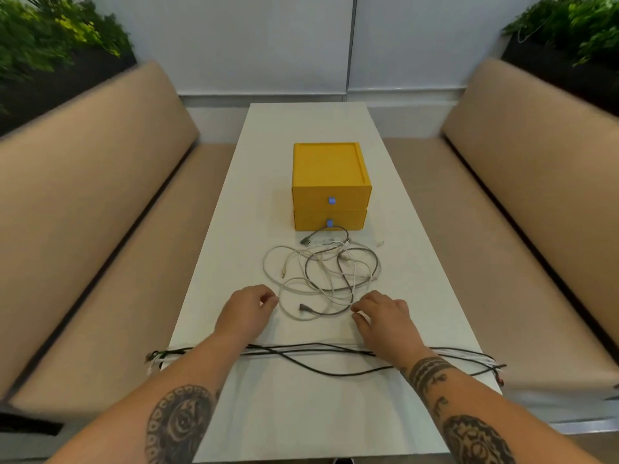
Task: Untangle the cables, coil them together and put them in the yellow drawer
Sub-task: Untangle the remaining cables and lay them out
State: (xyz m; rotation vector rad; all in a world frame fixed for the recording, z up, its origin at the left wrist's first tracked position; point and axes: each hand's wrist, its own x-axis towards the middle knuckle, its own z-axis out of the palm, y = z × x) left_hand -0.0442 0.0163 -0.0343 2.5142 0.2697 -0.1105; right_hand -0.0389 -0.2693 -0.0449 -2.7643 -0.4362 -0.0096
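Left hand, right hand flanking cables

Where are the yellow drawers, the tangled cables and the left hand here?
yellow drawers [330, 169]: head view, top face.
tangled cables [326, 279]: head view, middle of the tangle.
left hand [246, 311]: head view, back of the hand.

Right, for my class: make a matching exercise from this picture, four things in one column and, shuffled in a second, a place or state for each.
Column 1
1. yellow drawer unit
2. white and grey cables
3. black cables
4. plants

Column 2
A. stretched across the near end of the table
B. up in the corners, behind the benches
C. shut, mid-table
D. tangled in a loose heap before the drawers

Pairs: 1-C, 2-D, 3-A, 4-B
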